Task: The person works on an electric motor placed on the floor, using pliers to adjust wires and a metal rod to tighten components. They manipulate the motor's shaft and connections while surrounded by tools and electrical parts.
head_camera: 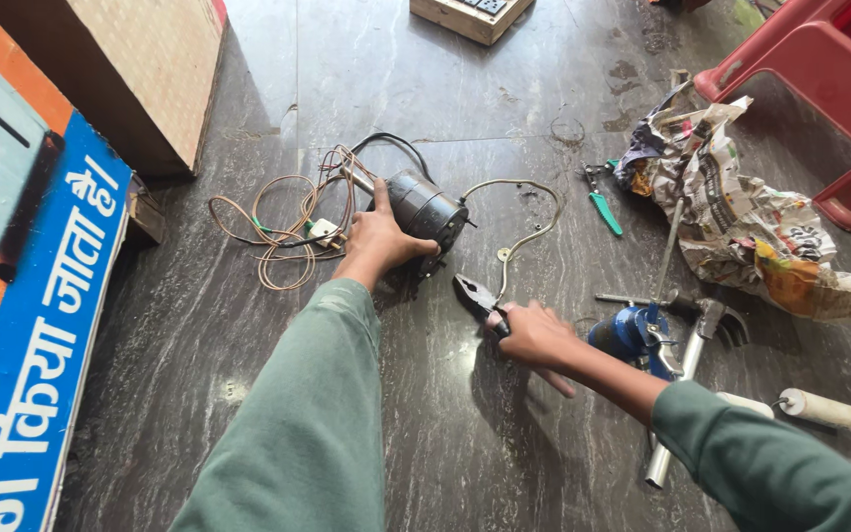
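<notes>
Item: small dark electric motor [425,209], lying on its side on the grey stone floor [504,99], just above frame centre. A tangle of thin copper and white wires [283,232] trails from it toward 9 o'clock; a pale cable [534,222] loops off toward 3 o'clock.

Risks, as judged: the motor is round and lies on smooth stone, so it could roll or skid if the holding hand eases while the pliers pull. The loose wires sit beside the wrist and could snag or tear at their joints. The plier tips could slip off a small part and nick the cable.

Left hand [378,241]: fingers spread and curled over the motor body's near side, pressing it to the floor; clamped on the motor.

Right hand [536,335]: closed around the handles of black pliers [477,296], at 5 o'clock of the motor. Plier tips point toward the motor, slightly parted, near it; contact cannot be told.

Surroundings: blue tool and hammer [711,320] at 3 o'clock of the right hand; crumpled newspaper [741,217] beyond; green-handled cutter [603,209]; red plastic stool [829,89] at 2 o'clock; blue signboard [41,325] at 9 o'clock.
</notes>
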Motion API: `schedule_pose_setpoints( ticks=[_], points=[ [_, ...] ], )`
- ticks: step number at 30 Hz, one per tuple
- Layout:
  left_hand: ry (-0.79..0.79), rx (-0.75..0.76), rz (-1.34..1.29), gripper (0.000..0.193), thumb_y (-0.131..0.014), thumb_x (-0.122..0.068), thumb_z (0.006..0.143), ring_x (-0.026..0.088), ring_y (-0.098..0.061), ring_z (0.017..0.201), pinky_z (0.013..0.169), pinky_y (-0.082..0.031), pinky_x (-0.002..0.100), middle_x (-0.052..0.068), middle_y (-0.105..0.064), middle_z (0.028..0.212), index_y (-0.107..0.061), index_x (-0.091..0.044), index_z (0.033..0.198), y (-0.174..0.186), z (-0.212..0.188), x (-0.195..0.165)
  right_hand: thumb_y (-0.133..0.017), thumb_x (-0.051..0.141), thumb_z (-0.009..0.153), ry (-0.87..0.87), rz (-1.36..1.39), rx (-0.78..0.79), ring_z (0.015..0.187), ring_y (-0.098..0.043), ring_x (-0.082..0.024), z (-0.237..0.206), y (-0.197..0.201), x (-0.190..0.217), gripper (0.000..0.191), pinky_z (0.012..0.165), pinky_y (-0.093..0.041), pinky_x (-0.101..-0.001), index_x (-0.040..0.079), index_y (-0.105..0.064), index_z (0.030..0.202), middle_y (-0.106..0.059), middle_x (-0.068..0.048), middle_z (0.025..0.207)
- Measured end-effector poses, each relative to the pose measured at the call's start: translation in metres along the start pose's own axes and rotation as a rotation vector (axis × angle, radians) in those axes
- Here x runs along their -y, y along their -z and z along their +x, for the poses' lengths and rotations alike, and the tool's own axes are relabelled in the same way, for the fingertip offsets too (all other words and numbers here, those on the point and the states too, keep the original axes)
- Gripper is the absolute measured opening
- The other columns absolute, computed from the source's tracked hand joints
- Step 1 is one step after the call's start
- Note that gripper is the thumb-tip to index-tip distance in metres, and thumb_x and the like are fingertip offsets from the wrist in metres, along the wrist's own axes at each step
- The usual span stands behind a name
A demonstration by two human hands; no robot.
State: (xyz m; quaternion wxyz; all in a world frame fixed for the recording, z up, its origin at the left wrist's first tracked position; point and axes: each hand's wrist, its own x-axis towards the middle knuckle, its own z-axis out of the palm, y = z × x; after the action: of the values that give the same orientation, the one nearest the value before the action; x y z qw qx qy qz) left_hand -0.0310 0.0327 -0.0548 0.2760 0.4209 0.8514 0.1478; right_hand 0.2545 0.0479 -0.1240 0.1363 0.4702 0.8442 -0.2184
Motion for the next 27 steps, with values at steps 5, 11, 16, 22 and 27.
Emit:
schedule_pose_setpoints(
  ticks=[5, 11, 16, 22, 27],
  points=[
    [-0.021, -0.033, 0.016, 0.151, -0.094, -0.061, 0.056, 0.047, -0.056, 0.128, 0.106, -0.049, 0.047, 0.037, -0.045, 0.144, 0.002, -0.021, 0.166, -0.002, -0.005, 0.001, -0.073, 0.017, 0.073, 0.284, -0.432, 0.002, 0.104, -0.065, -0.043, 0.018, 0.035, 0.026, 0.034, 0.077, -0.056, -0.0542, 0.013, -0.073, 0.106, -0.067, -0.021, 0.108],
    [-0.008, -0.007, 0.044, 0.15, -0.092, -0.063, 0.055, 0.044, -0.059, 0.127, 0.106, -0.05, 0.047, 0.033, -0.049, 0.143, 0.0, -0.025, 0.167, -0.003, -0.01, -0.005, -0.088, 0.029, 0.077, 0.43, 0.289, -0.31, 0.085, -0.073, -0.036, 0.066, 0.038, 0.089, 0.04, 0.073, -0.058, -0.0476, -0.002, -0.075, 0.098, -0.074, -0.025, 0.088],
    [-0.014, -0.048, 0.087, 0.149, -0.091, -0.067, 0.054, 0.042, -0.057, 0.129, 0.105, -0.048, 0.047, 0.031, -0.051, 0.142, -0.002, -0.025, 0.166, -0.004, -0.011, -0.007, -0.077, 0.015, 0.085, 0.038, 0.796, -0.222, 0.066, -0.075, -0.017, 0.06, 0.01, 0.087, 0.021, 0.062, -0.061, -0.0345, -0.002, -0.075, 0.096, -0.078, -0.013, 0.08],
    [-0.036, -0.053, 0.1, 0.15, -0.09, -0.07, 0.054, 0.043, -0.058, 0.127, 0.105, -0.048, 0.047, 0.032, -0.05, 0.141, -0.002, -0.022, 0.166, -0.005, -0.013, -0.005, -0.071, 0.017, 0.092, 0.035, 0.844, -0.256, 0.067, -0.073, -0.015, 0.063, 0.014, 0.083, 0.021, 0.063, -0.058, -0.0325, -0.002, -0.075, 0.099, -0.077, -0.011, 0.079],
    [-0.036, -0.044, 0.131, 0.15, -0.088, -0.071, 0.055, 0.042, -0.058, 0.127, 0.103, -0.05, 0.048, 0.033, -0.049, 0.141, -0.001, -0.022, 0.167, -0.005, -0.015, -0.002, -0.075, 0.016, 0.088, 0.179, 0.807, -0.233, 0.07, -0.075, -0.014, 0.051, 0.007, 0.089, 0.021, 0.065, -0.06, -0.0324, -0.003, -0.074, 0.097, -0.079, -0.011, 0.081]
  ],
)
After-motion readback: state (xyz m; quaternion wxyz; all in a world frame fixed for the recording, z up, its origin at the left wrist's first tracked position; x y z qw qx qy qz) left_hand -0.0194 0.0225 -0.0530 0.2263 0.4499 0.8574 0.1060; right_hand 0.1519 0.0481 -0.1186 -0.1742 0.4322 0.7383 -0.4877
